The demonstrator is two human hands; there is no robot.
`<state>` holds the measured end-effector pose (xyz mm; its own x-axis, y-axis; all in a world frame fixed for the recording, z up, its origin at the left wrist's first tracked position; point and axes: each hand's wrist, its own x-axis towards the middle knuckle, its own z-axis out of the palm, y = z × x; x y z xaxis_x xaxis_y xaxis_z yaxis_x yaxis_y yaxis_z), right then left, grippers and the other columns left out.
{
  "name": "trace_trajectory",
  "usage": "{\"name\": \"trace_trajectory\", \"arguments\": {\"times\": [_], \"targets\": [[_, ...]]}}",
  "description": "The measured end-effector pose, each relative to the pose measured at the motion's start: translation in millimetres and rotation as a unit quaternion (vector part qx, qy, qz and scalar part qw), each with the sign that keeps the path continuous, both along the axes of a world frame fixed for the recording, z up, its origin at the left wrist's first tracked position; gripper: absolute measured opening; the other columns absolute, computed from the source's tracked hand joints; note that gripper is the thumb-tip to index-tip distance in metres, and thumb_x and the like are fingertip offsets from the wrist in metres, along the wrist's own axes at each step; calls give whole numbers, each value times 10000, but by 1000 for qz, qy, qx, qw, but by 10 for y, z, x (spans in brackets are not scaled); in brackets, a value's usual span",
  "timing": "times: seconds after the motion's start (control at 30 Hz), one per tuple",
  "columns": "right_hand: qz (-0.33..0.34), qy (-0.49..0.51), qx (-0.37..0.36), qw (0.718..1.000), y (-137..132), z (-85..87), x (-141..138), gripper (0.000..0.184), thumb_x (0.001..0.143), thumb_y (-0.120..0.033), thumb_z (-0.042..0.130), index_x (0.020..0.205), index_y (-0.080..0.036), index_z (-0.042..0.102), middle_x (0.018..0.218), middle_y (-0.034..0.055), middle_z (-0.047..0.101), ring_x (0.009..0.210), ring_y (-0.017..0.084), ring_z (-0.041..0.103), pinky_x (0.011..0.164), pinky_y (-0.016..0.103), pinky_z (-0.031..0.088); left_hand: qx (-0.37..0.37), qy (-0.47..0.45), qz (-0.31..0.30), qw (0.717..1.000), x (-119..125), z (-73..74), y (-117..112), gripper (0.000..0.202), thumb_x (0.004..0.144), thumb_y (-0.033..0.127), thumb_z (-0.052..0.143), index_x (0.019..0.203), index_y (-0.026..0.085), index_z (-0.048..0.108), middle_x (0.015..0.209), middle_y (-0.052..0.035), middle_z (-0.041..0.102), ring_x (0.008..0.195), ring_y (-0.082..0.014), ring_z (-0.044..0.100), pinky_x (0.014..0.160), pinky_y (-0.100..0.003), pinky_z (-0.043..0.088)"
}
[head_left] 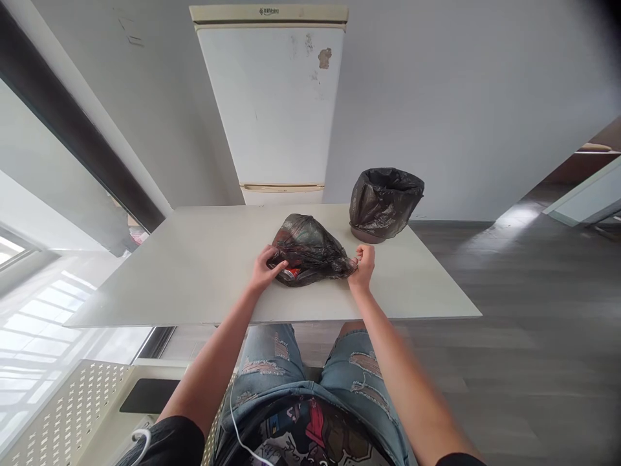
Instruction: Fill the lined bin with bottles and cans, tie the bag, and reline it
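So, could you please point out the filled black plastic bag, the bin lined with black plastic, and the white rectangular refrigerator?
Filled black plastic bag (310, 251): head view, its crumpled middle.
Bin lined with black plastic (381, 210): head view, its plastic-covered outer side.
White rectangular refrigerator (274, 103): head view, its upper door.

Black plastic garbage bag (317, 243), thin, semi-see-through, glossy and creased all over. Lies on its side on the white bench (194, 272), around mid-width, nearer the front edge. Bulging, filled body to the left; tapers to a bunched, gathered neck at the right end. Contents show dimly: red can (292, 273) with a silvery end, low on the near left side; greenish and reddish shapes farther back, too veiled to identify.
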<state>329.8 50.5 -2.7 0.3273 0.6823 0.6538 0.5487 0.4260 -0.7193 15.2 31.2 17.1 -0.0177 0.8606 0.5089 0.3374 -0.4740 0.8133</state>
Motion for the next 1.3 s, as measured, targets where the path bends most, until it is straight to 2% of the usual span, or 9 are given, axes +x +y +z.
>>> {"name": "trace_trajectory", "arguments": {"times": [0.1, 0.23, 0.4, 0.57, 0.7, 0.83, 0.93, 1.1, 1.3], "targets": [[-27, -25, 70, 997, -76, 45, 16, 208, 823, -170, 427, 1008, -246, 485, 987, 84, 517, 948, 261, 510, 826, 419, 466, -4, -25, 25, 999, 25, -17, 11, 348, 894, 475, 756, 710, 204, 639, 709, -18, 539, 739, -192, 543, 728, -321, 455], [-19, -100, 173, 980, -455, 151, -173, 124, 923, -214, 466, 996, -241, 564, 996, 143, 601, 968, 304, 600, 873, 516, 511, 11, -98, 88, 991, 0, -14, 42, 332, 933, 451, 722, 731, 207, 621, 792, -30, 531, 800, -191, 533, 743, -308, 467], [249, -229, 55, 939, -873, 271, -849, 324, 955, -121, 435, 1035, -213, 734, 1093, 127, 740, 1078, 267, 685, 935, 442, 596, 6, -312, 137, 940, -72, -30, 150, 410, 899, 591, 735, 802, 212, 612, 748, 6, 529, 724, -146, 523, 662, -243, 478], [156, -231, -108, 954, -632, 404, -1059, 416, 934, -58, 424, 1142, -137, 775, 1365, 169, 703, 1295, 284, 657, 1085, 443, 581, -102, -542, 17, 834, -178, -67, 227, 380, 779, 486, 877, 906, 197, 666, 878, -7, 718, 791, -146, 667, 762, -255, 555], [39, -226, -98, 968, -442, 671, -919, 552, 920, -50, 430, 1440, -50, 613, 1679, 211, 390, 1591, 353, 339, 1250, 558, 419, -114, -554, -55, 823, -235, -84, 231, 326, 836, 451, 843, 989, 196, 710, 1037, -49, 785, 930, -198, 738, 858, -313, 585], [173, -205, -39, 963, -561, 775, -1001, 408, 969, -105, 436, 1227, -170, 745, 1335, 139, 718, 1280, 259, 666, 1096, 414, 564, -113, -522, -100, 840, -225, -93, 219, 319, 835, 380, 857, 1070, 202, 736, 1064, -42, 791, 918, -189, 747, 834, -303, 585], [293, -217, -103, 925, -724, 635, -1162, 381, 948, -83, 445, 1080, -192, 786, 1159, 96, 793, 1074, 218, 759, 983, 336, 609, -97, -509, -122, 846, -211, -76, 205, 361, 795, 304, 883, 1115, 215, 743, 1087, -38, 788, 918, -171, 743, 820, -280, 584], [88, -232, -198, 948, -712, 470, -1180, 470, 919, -68, 404, 1262, -65, 725, 1485, 241, 617, 1365, 321, 627, 1141, 451, 526, -90, -508, -122, 848, -218, -40, 191, 452, 742, 220, 887, 1174, 244, 754, 1190, -35, 778, 982, -173, 737, 799, -255, 586], [-38, -305, -180, 934, -372, 608, -996, 591, 858, -58, 466, 1417, 124, 522, 1627, 410, 319, 1567, 490, 295, 1246, 661, 317, -117, -488, -116, 857, -241, -71, 191, 580, 726, 187, 824, 1294, 261, 727, 1345, -52, 727, 875, -161, 714, 646, -254, 538]]}}
